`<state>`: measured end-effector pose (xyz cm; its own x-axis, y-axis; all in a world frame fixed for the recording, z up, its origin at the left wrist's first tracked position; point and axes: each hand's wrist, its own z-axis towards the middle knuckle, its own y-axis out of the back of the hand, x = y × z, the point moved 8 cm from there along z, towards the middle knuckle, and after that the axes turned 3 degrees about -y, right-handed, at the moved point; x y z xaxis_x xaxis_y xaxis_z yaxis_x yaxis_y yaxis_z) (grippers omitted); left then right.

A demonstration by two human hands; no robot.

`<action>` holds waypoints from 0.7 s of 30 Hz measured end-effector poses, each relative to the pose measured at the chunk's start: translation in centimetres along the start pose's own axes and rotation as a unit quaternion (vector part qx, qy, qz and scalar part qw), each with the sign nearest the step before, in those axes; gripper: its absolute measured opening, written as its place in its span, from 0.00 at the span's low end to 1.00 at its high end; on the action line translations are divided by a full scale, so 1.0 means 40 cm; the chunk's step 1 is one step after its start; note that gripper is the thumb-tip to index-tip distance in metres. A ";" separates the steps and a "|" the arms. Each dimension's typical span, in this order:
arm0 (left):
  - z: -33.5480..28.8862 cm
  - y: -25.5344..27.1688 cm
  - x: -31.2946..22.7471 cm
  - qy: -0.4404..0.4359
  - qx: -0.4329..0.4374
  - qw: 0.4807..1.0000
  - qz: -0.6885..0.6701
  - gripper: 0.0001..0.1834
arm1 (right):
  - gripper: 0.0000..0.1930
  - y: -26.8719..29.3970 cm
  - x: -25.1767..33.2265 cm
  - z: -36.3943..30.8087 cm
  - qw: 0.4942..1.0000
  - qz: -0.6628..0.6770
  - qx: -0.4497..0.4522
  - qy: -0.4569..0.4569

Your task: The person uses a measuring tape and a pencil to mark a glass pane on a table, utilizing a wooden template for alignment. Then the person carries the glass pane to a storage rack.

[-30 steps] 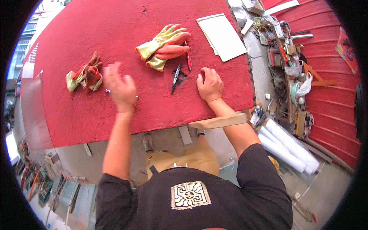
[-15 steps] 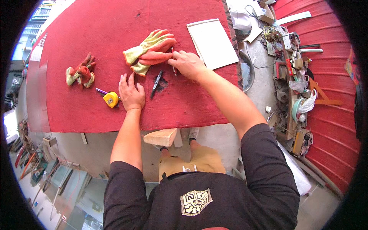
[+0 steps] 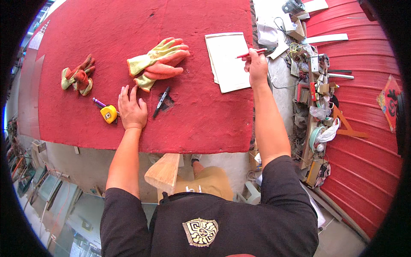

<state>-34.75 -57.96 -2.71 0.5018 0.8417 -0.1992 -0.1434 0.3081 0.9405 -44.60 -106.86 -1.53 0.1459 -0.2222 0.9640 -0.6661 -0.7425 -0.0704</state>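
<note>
On the red felt-covered worktop (image 3: 201, 124), a crumpled glove pair (image 3: 78, 77) lies far left; the left hand (image 3: 132, 110) rests flat, fingers spread and empty, between a yellow tape measure (image 3: 108, 114) and a black marker (image 3: 162, 101). A flat yellow-orange glove pair (image 3: 159, 61) lies just beyond. The right hand (image 3: 257, 68) pinches a red pen (image 3: 251, 53) over the white paper pad (image 3: 227, 61); the pen appears light, rigid and smooth, best gripped mid-barrel.

Lower barrel of the red pen (image 3: 252, 53) inside the right hand (image 3: 258, 68); cluttered shelf items (image 3: 314, 85) too small to identify
</note>
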 end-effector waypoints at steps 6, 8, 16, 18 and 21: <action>0.000 0.000 0.000 0.003 0.005 1.000 -0.009 0.30 | 0.08 -0.043 -0.021 0.040 0.999 0.036 0.008 0.008; 0.003 -0.001 -0.003 0.003 0.007 1.000 -0.005 0.30 | 0.05 -0.043 -0.030 0.058 0.999 -0.001 -0.003 0.047; -0.001 0.000 0.003 0.009 0.009 1.000 -0.010 0.30 | 0.09 -0.059 -0.029 0.061 0.981 -0.164 0.032 0.101; 0.003 0.001 0.000 0.008 0.009 1.000 -0.010 0.30 | 0.10 -0.034 -0.047 0.068 0.967 -0.216 0.035 0.130; 0.002 -0.001 0.001 0.009 0.007 1.000 -0.010 0.30 | 0.10 -0.030 -0.075 0.074 0.968 -0.214 0.035 0.125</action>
<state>-34.65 -57.97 -2.72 0.4897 0.8432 -0.2217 -0.1219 0.3180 0.9402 -42.08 -107.18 -5.09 0.2093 0.2687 0.9402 -0.5311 -0.7761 0.3400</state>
